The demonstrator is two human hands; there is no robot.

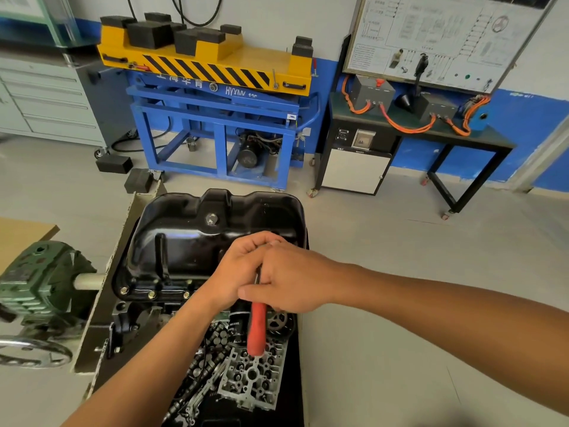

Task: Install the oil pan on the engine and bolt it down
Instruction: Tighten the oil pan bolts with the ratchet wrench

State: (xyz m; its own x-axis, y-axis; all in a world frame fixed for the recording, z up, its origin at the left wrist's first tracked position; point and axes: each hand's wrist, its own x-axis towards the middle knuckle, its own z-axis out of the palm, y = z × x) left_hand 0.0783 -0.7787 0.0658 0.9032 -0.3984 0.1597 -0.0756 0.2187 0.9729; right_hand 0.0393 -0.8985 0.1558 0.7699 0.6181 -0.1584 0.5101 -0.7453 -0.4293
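The black oil pan [197,238] sits on the engine [138,315], which is mounted on a stand. Several bolts [152,294] show along the pan's near flange. My left hand [240,269] and my right hand [292,278] meet over the pan's near right corner. Both grip a tool with a red handle [257,328] that points down toward me. The tool's working end and the flange under my hands are hidden.
A tray below the engine holds a cylinder head part [252,377], camshafts [203,365] and a gear [278,322]. The stand's green gearbox [40,288] and handwheel [34,352] are at left. A blue and yellow lift table [215,97] and a black bench [415,124] stand behind.
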